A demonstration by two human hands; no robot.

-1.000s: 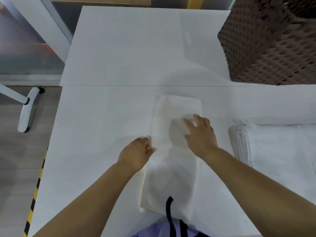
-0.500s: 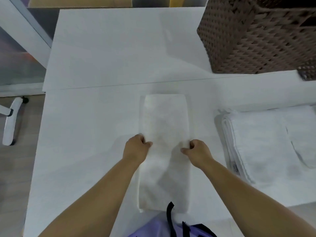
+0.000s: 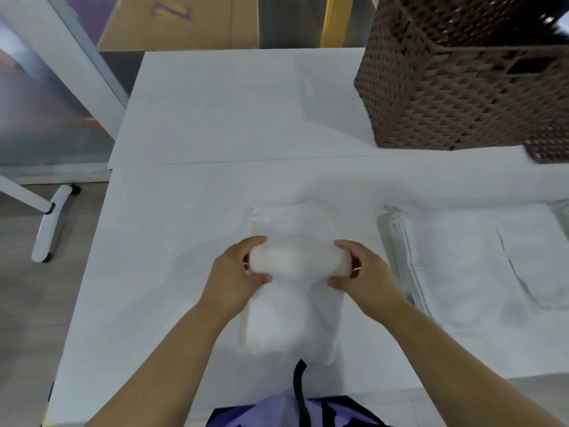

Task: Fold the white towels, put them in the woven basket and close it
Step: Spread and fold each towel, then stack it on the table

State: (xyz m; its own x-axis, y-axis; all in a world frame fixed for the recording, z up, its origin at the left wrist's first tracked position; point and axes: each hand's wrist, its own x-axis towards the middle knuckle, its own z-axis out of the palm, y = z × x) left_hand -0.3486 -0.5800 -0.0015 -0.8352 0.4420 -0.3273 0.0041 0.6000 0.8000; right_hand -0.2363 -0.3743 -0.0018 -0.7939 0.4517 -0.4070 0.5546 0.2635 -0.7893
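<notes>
Raised since earlier, the white towel (image 3: pixel 292 315) bulges mid-length between my left hand (image 3: pixel 234 274) and right hand (image 3: pixel 368 274), both curled round it; a cardboard box (image 3: pixel 184 29) behind reads "Z".

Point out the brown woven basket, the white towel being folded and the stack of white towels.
brown woven basket (image 3: pixel 446 97): head view, on its woven side wall.
white towel being folded (image 3: pixel 292 322): head view, on its flat near part.
stack of white towels (image 3: pixel 446 266): head view, on the top towel's surface.
</notes>
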